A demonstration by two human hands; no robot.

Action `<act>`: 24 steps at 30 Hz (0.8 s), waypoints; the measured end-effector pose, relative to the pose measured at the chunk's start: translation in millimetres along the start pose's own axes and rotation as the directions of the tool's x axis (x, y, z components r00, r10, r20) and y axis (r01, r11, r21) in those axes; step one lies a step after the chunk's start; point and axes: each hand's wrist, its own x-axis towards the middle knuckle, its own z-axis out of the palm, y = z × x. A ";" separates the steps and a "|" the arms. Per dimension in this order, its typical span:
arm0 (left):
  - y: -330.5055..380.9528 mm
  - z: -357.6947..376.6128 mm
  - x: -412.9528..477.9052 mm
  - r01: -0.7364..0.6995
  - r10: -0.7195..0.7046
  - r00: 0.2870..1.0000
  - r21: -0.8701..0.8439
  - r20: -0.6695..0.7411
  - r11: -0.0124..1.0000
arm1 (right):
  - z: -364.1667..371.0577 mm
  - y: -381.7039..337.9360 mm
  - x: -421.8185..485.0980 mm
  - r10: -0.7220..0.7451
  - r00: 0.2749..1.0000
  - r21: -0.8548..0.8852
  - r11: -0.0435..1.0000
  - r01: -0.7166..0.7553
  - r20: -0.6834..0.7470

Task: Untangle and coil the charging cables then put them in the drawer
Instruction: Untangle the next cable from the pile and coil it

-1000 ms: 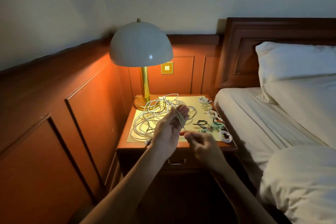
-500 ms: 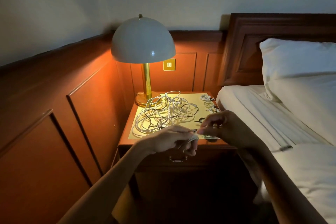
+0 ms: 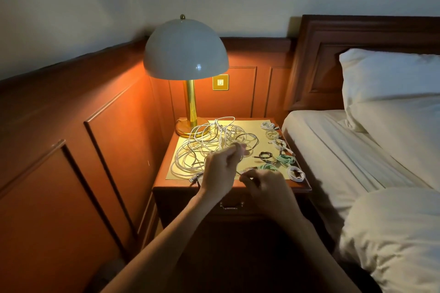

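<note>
A loose tangle of white charging cables (image 3: 209,143) lies on the nightstand top (image 3: 166,183), in front of the lamp. My left hand (image 3: 220,169) is raised over the front of the tangle, its fingers pinching a thin cable strand. My right hand (image 3: 264,185) hovers at the front edge and pinches the same strand near its plug end. Several small coiled cables (image 3: 273,134) sit in a row along the right side, white ones at the back, green ones (image 3: 285,159) and a black one (image 3: 265,156) nearer. The drawer (image 3: 229,206) below is closed.
A white dome lamp (image 3: 185,50) on a brass stem stands at the back left of the nightstand. A bed (image 3: 345,150) with pillows is on the right. Wood panelling (image 3: 95,138) runs along the left wall and behind, with a brass switch plate (image 3: 220,82).
Both hands have moved back over the nightstand's front edge. The left hand has risen from drawer height and the right hand has dropped lower; a cable strand now stretches between them.
</note>
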 end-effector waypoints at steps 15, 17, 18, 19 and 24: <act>16.3 -20.6 -16.4 0.126 -0.066 0.857 -0.084 0.512 0.988 | -39.4 22.6 12.4 -0.161 0.980 0.358 0.927 0.110 0.115; 12.9 -15.9 -18.5 -0.021 0.030 0.910 -0.025 0.413 0.999 | -29.3 23.8 10.9 -0.143 0.989 0.358 0.926 0.124 0.026; 12.8 -15.1 -17.8 -0.043 0.051 0.916 -0.029 0.398 0.999 | -25.7 24.2 10.8 -0.153 0.988 0.330 0.932 0.151 -0.022; 12.3 -15.0 -16.5 -0.046 0.061 0.916 -0.046 0.397 0.998 | -23.5 24.4 10.8 -0.171 0.983 0.294 0.939 0.182 -0.063; 11.6 -17.0 -14.1 -0.271 0.198 0.927 0.204 0.318 0.941 | -29.6 17.1 12.2 -0.223 0.970 0.207 0.949 0.239 -0.097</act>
